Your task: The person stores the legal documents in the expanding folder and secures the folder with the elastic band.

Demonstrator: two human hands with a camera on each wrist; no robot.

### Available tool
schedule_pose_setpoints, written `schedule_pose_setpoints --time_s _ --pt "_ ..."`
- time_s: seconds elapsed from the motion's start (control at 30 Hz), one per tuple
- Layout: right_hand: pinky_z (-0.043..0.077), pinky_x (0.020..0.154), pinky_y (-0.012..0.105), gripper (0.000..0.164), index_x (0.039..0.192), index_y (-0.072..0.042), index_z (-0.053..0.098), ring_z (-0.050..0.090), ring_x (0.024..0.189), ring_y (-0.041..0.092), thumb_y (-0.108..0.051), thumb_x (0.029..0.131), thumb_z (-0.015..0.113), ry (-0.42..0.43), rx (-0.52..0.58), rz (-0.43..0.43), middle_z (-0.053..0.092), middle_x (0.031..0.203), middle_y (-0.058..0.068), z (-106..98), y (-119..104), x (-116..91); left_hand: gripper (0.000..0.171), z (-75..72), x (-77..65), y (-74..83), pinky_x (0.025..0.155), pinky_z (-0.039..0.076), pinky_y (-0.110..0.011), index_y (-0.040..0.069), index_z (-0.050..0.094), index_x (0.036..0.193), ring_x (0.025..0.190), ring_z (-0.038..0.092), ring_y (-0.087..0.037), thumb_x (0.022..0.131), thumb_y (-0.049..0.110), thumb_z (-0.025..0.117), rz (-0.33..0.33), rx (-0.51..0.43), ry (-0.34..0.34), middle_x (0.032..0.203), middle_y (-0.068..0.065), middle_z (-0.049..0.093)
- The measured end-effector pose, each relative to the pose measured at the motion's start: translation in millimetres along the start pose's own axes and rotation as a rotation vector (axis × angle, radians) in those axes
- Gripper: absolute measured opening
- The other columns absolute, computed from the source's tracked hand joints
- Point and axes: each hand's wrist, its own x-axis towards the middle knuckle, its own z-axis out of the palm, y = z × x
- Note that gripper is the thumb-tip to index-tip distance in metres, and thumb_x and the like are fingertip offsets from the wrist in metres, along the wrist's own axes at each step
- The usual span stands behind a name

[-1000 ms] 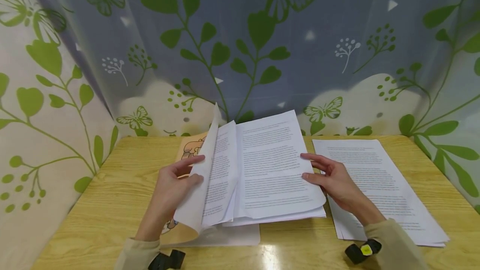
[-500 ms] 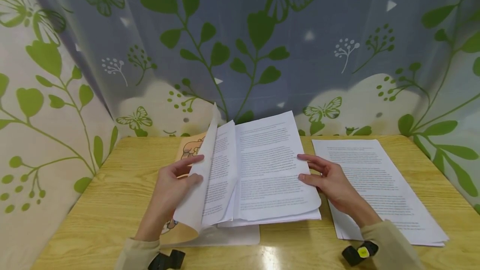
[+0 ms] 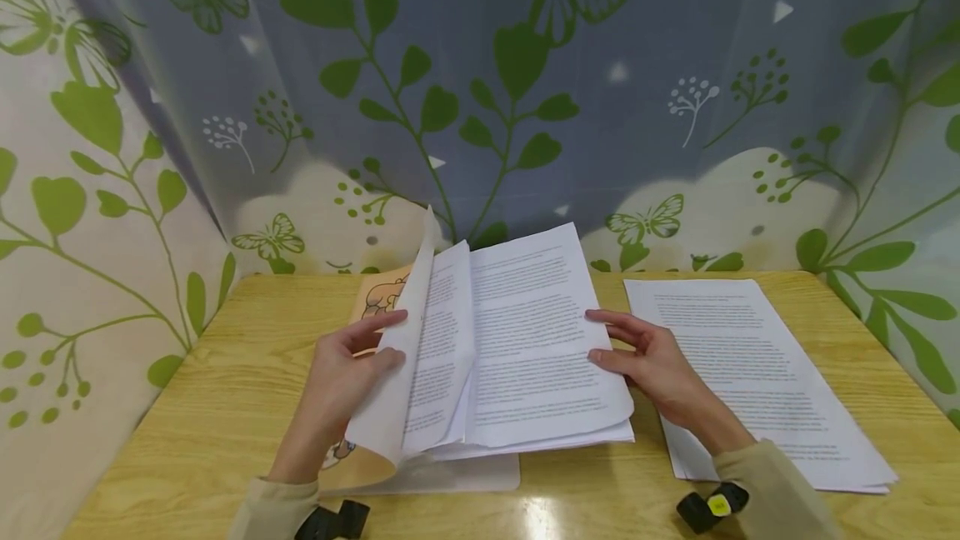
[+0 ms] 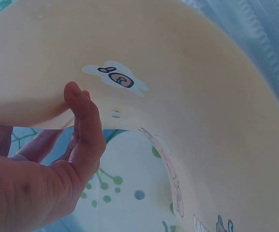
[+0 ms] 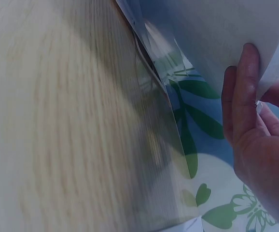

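Sheets of printed paper (image 3: 536,340) spread over the middle of a wooden table (image 3: 217,407), tilted, their top corner reaching past the table's far edge in the head view and their lower side lifted above the wood. Their right side is held by the right hand (image 3: 663,365), its thumb and fingers pinching the edge; the right wrist view has fingertips (image 5: 249,55) pressed against the back of the paper. Left of these sheets a second printed page (image 3: 438,348) leans up at a slant, and beside it rises a bent cover (image 3: 382,407), white on its inner face and peach with cartoon figures on its outer one. The left hand (image 3: 352,365) grips this cover, thumb and index finger on the white face, another finger curled against the peach face in the left wrist view. Beneath, toward the near edge of the table, lies a pale flat sheet (image 3: 480,473). Nearer the table's right edge rests a separate stack of printed pages (image 3: 742,373), well apart from the cover. Black wrist devices (image 3: 708,507) sit by both beige sleeves (image 3: 780,490). Beyond the far edge hangs a leaf-and-butterfly curtain (image 3: 637,107)
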Motion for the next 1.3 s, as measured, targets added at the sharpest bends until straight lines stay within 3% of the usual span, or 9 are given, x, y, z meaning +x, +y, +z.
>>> schedule_pose_setpoints --time_s 0.23,0.53,0.9,1.3 --pt "0.062 0.078 0.03 0.061 0.149 -0.004 0.048 0.073 0.094 0.011 -0.01 0.093 0.073 0.002 -0.004 0.003 0.065 0.124 -0.004 7.6 -0.7 0.9 0.044 0.2 0.2 1.9 0.072 0.058 -0.028 0.021 0.069 0.134 0.091 0.067 -0.023 0.092 0.008 0.066 -0.003 0.005 0.004 0.125 -0.016 0.06" --pt "0.062 0.076 0.032 0.063 0.151 -0.002 0.046 0.073 0.094 0.011 -0.009 0.094 0.071 0.003 -0.006 -0.007 0.059 0.137 0.017 18.8 -1.5 0.5 0.045 -0.3 0.8 4.0 0.073 0.057 -0.028 0.021 0.068 0.135 0.092 0.065 -0.024 0.093 0.008 0.064 0.007 0.009 -0.003 0.125 -0.015 0.058" --pt "0.062 0.076 0.033 0.064 0.152 -0.004 0.045 0.073 0.093 0.012 -0.006 0.094 0.071 -0.01 0.014 0.017 0.051 0.143 0.024 32.4 -0.1 5.8 0.044 1.6 0.9 3.7 0.073 0.057 -0.029 0.02 0.068 0.136 0.091 0.066 -0.024 0.093 0.008 0.065 0.018 0.024 0.0 0.126 -0.015 0.059" --pt "0.062 0.072 0.034 0.07 0.156 -0.009 0.041 0.075 0.092 0.014 -0.002 0.092 0.07 -0.023 0.017 -0.008 0.054 0.144 0.026 42.2 -0.8 13.0 0.045 1.7 3.1 4.2 0.072 0.057 -0.028 0.021 0.068 0.135 0.091 0.066 -0.024 0.092 0.007 0.064 0.018 0.024 0.001 0.125 -0.016 0.06"
